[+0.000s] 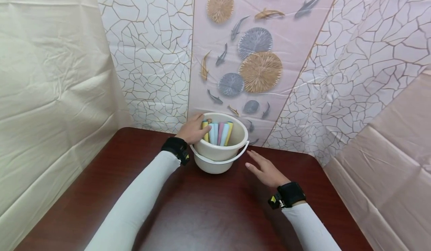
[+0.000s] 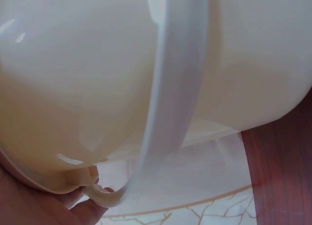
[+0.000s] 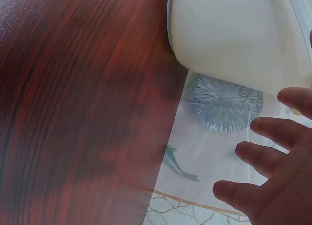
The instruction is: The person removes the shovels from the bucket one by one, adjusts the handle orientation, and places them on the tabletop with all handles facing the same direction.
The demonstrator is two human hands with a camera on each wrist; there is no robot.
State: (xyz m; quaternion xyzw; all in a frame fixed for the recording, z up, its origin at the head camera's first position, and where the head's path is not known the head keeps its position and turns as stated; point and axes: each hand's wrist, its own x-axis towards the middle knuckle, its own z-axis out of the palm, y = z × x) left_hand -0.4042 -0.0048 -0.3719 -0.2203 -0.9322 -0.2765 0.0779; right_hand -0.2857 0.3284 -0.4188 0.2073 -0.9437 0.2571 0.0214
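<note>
A cream-white bucket (image 1: 217,153) stands at the far edge of the table. Its white handle (image 1: 219,162) hangs down round the front. Inside, several slim yellow, light blue and pink tube-like pieces (image 1: 220,134) stand upright; their kind is unclear. My left hand (image 1: 192,130) grips the bucket's left rim, thumb over the inner side. In the left wrist view, its fingers (image 2: 90,210) curl at the handle's joint. My right hand (image 1: 267,171) is held off the bucket's right side, fingers spread and holding nothing; the right wrist view shows the fingertips (image 3: 261,125) near the bucket wall.
The dark red wooden table (image 1: 202,213) stretches in front of the bucket. Right behind it hangs a patterned cloth (image 1: 259,71) with fish and round shapes. Plain cream cloth (image 1: 57,94) hangs along the left side, and pale cloth (image 1: 397,142) on the right.
</note>
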